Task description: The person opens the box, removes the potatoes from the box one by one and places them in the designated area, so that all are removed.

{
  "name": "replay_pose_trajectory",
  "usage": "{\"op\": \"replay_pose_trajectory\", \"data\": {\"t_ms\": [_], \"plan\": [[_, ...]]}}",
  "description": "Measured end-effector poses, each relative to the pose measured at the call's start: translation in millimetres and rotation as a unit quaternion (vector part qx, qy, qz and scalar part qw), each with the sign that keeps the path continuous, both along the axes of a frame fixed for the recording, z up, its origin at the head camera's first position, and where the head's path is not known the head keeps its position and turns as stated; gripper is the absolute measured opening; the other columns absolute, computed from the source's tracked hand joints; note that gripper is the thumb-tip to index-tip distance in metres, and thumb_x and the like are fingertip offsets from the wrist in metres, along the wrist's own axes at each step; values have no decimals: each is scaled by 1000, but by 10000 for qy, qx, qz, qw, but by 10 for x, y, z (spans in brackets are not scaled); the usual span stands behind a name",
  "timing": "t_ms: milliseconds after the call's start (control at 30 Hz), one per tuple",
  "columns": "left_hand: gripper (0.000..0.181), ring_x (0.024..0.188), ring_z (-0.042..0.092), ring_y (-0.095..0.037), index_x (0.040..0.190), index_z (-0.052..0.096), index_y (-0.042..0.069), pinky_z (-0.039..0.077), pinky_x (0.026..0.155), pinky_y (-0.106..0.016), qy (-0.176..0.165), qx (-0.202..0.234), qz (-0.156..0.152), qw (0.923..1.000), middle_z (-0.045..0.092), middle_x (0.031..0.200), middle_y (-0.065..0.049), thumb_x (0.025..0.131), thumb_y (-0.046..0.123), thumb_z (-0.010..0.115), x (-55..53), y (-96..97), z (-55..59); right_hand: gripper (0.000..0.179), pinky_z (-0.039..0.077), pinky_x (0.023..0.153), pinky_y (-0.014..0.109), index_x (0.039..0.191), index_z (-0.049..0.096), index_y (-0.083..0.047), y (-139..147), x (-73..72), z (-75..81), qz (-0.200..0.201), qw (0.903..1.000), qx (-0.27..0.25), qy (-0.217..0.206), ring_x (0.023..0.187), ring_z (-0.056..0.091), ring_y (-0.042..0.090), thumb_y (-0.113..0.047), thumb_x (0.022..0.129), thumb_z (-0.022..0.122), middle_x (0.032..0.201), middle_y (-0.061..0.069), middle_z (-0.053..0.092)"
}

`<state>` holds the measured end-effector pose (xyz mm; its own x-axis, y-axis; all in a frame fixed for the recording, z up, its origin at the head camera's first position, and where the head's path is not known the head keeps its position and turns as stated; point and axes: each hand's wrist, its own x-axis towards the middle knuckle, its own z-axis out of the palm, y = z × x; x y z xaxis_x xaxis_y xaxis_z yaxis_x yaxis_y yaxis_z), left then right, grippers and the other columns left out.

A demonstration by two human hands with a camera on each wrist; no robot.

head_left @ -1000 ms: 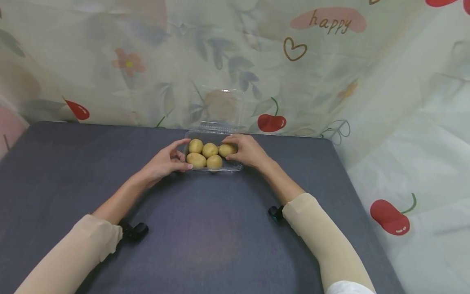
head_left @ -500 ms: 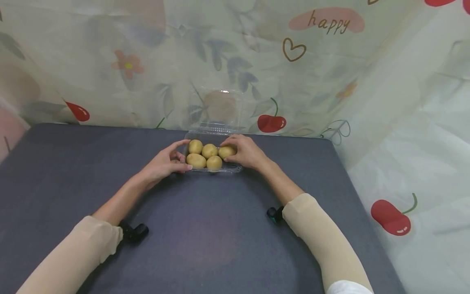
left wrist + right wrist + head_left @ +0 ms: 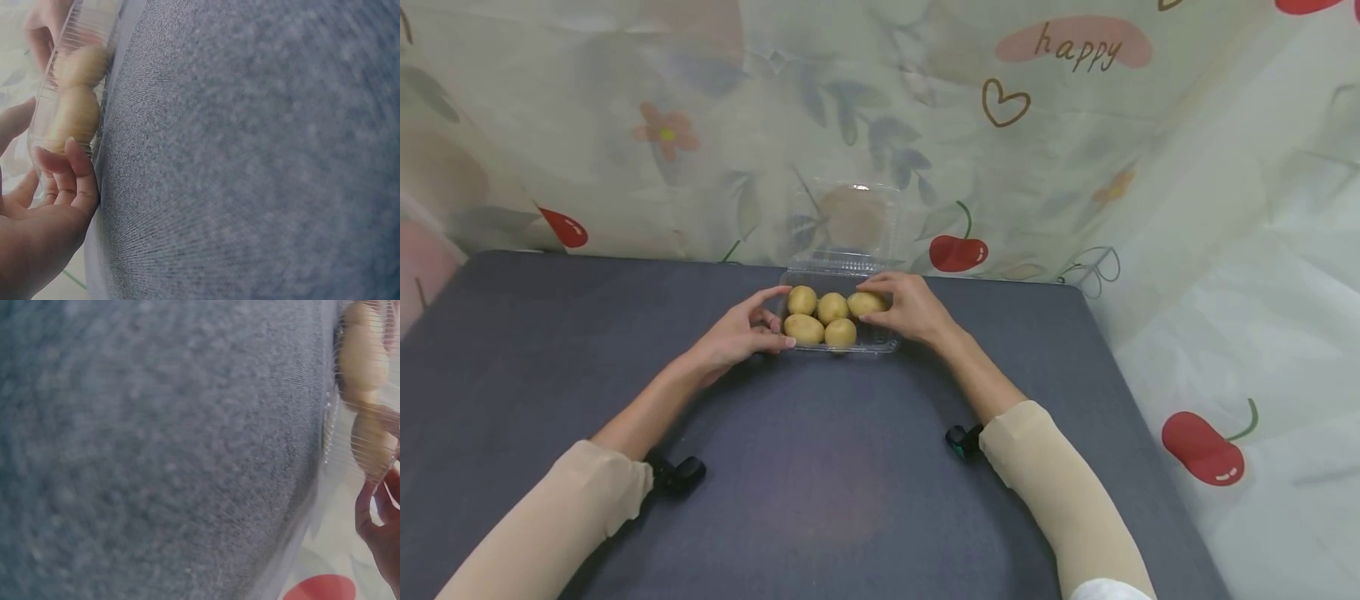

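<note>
A clear plastic clamshell container (image 3: 880, 343) stands at the table's far edge, its transparent lid (image 3: 857, 218) raised against the backdrop. My left hand (image 3: 739, 333) holds the container's left end, thumb at the front corner and index finger at the back. In the left wrist view, the other fingers (image 3: 82, 178) curl against its ribbed wall. Two potatoes (image 3: 802, 300) (image 3: 805, 329) lie at the left, with another two potatoes (image 3: 832, 308) (image 3: 840, 333) in the middle. At the back right, my right hand (image 3: 913, 308) grips one more potato (image 3: 867, 305) between thumb and fingers.
The dark grey table (image 3: 820, 467) stretches in front of the container. Behind it hangs a patterned backdrop (image 3: 715, 125) with cherries and flowers, which continues down the right side. Each wrist wears a small black camera (image 3: 679, 475).
The potato in my right hand has shifted slightly toward the container's back. My left hand keeps its hold on the container's left end.
</note>
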<state>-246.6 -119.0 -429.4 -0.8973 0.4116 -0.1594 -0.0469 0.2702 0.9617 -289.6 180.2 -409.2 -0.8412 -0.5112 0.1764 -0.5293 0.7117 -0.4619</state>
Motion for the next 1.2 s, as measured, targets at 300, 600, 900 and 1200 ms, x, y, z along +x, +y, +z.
{"op": "replay_pose_trajectory", "data": {"t_ms": [300,600,900,1200], "plan": [[86,88,58,-24,157,27,22,55,78,-35,-32,33,45,10000,53,100,-10,88,16,78,10,12,-7,47,50,95,39,127,69,-11,34,39,69,-182,9983,-518,-189,120,58,23,-27,85,81,128,8,65],[86,89,58,-24,157,27,22,55,80,-35,-44,54,54,10000,53,99,-10,88,14,77,6,23,-16,48,49,98,46,129,68,-11,117,64,186,-239,9954,-905,-214,121,58,23,-23,85,82,131,8,63],[85,89,57,-24,157,27,22,55,81,-37,-86,89,18,9999,53,99,-10,88,15,77,8,16,11,45,55,91,43,125,70,-7,258,58,213,-219,9908,-1329,-129,106,65,24,-13,82,83,126,9,65],[84,89,57,-23,157,26,20,55,83,-36,-13,53,-10,10000,53,98,-10,89,15,76,24,16,26,44,55,91,41,124,71,-10,385,66,252,-318,9917,-1246,-45,105,62,20,-18,83,83,122,6,66]]}}
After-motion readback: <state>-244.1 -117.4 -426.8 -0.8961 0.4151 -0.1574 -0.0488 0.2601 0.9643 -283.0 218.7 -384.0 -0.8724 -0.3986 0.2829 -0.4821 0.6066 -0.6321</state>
